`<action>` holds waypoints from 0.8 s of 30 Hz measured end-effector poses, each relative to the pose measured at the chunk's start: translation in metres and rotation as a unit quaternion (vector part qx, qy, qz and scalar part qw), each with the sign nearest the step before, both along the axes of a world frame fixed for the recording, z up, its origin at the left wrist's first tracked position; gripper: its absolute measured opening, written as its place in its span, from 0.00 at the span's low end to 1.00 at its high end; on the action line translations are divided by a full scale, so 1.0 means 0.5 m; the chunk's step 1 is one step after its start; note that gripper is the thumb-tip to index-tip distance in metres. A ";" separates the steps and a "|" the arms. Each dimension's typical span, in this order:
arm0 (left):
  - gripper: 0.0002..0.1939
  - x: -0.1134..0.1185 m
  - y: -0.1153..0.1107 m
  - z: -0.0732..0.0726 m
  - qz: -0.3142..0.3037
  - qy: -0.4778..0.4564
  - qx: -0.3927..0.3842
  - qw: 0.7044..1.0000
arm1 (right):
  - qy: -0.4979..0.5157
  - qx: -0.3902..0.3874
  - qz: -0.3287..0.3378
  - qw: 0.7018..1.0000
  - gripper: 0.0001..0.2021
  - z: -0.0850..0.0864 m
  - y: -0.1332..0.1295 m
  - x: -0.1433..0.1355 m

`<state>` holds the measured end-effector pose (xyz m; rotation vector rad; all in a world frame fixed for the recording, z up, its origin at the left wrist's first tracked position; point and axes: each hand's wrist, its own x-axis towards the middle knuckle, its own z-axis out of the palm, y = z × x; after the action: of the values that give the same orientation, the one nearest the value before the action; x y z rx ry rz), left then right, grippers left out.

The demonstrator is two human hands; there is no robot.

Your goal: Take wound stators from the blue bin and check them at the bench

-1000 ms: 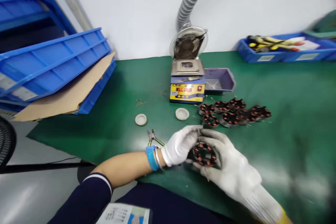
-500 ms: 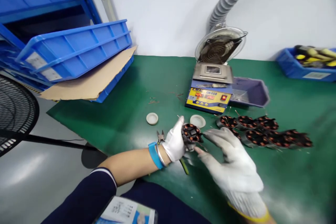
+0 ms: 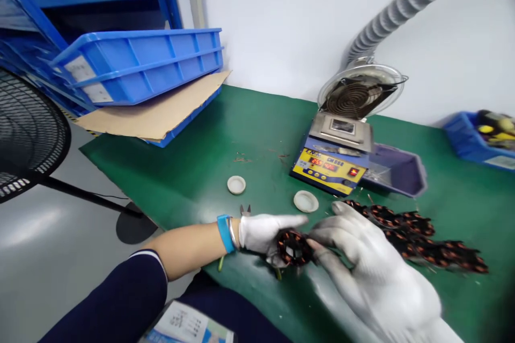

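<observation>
Both my hands wear white gloves. My left hand (image 3: 263,236) grips a round motor stator (image 3: 293,247) wound with copper wire, held low over the green mat (image 3: 201,171). The fingertips of my right hand (image 3: 362,262) touch the stator's right side. A row of several more stators (image 3: 418,236) lies on the mat just right of my hands. Wire cutters (image 3: 245,210) lie partly hidden behind my left wrist.
A solder pot with yellow and blue control panel (image 3: 332,163) stands behind, under a fume fan (image 3: 358,96) and grey hose. A purple tray (image 3: 396,174) sits beside it. Two white caps (image 3: 236,185) (image 3: 306,201) lie on the mat. Blue bins (image 3: 137,64) and cardboard (image 3: 161,112) lie left; floor fan (image 3: 28,139) far left.
My head has turned left, shifting the scene right. The stator went from both hands up into my left hand, and now sits lower between both hands again.
</observation>
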<state>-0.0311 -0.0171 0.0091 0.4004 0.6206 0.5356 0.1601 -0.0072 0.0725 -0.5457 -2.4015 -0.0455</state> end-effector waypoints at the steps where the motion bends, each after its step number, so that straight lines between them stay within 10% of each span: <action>1: 0.13 0.003 -0.002 0.002 0.038 0.005 0.015 0.999 | -0.018 0.012 0.002 1.000 0.07 0.015 0.002 0.001; 3: 0.06 0.007 -0.001 0.003 0.154 0.002 0.042 0.987 | -0.047 0.034 -0.013 0.998 0.09 0.042 0.002 -0.002; 6: 0.22 -0.001 0.010 0.002 0.237 0.008 0.051 0.970 | -0.063 0.070 -0.016 0.995 0.10 0.073 -0.007 -0.013; 10: 0.36 -0.009 0.005 0.011 0.049 0.012 0.013 0.999 | -0.056 0.082 0.016 0.995 0.13 0.082 -0.009 -0.013; 12: 0.28 -0.004 -0.007 0.019 -0.010 -0.001 0.023 1.000 | -0.060 0.059 0.027 0.996 0.12 0.074 -0.003 -0.001; 15: 0.09 0.003 -0.017 0.023 0.142 -0.054 0.063 0.986 | -0.060 0.038 0.035 0.997 0.06 0.067 0.004 0.019; 18: 0.13 0.004 -0.008 0.016 0.287 -0.089 0.051 0.952 | -0.048 0.041 0.022 0.998 0.04 0.077 0.008 0.023; 24: 0.15 0.015 -0.021 0.010 0.042 -0.098 0.043 0.993 | -0.035 0.011 0.021 0.999 0.04 0.062 0.001 0.023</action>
<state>-0.0237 -0.0276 0.0143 0.3984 0.4271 0.6749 0.1714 -0.0067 0.1036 -0.4897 -2.4768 -0.0728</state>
